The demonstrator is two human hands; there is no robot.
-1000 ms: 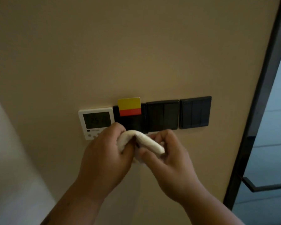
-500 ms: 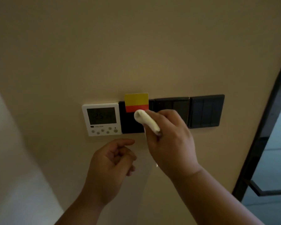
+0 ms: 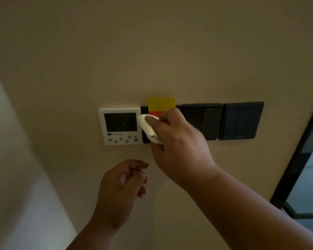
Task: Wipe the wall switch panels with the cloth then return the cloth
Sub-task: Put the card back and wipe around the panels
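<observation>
A row of panels runs along the beige wall. The white thermostat with a grey display is leftmost. Beside it is a black card holder with a yellow and red card in it. Two black switch panels follow to the right. My right hand presses a folded white cloth against the card holder, next to the thermostat's right edge. My left hand hangs below the panels with its fingers loosely curled and nothing in it.
A black door frame with glass runs down the right edge. A paler wall surface angles in at the lower left.
My right hand has slid the cloth left from the card toward the thermostat. My left hand let go of the cloth earlier and stays low.
</observation>
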